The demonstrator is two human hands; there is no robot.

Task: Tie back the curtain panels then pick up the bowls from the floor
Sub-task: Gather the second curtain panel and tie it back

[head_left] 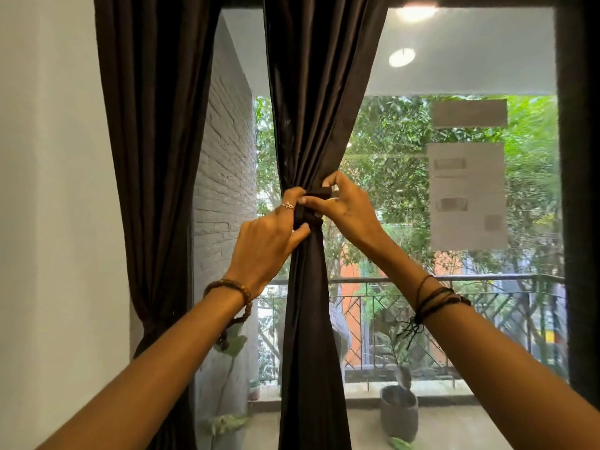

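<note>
A dark brown curtain panel (311, 102) hangs in the middle of the window, gathered into a narrow bunch at hand height. A dark tie-back band (319, 192) wraps around the bunch. My left hand (269, 241) grips the gathered fabric and band from the left, thumb pressed on the front. My right hand (341, 206) pinches the band's end from the right. A second dark panel (156, 125) hangs at the left, cinched low near the wall. No bowls are in view.
A large glass window (454, 76) with papers (467, 196) stuck on it fills the right. A white wall (48, 190) stands at the left. Outside are a railing (422, 280), a grey pot (399, 410) and trees.
</note>
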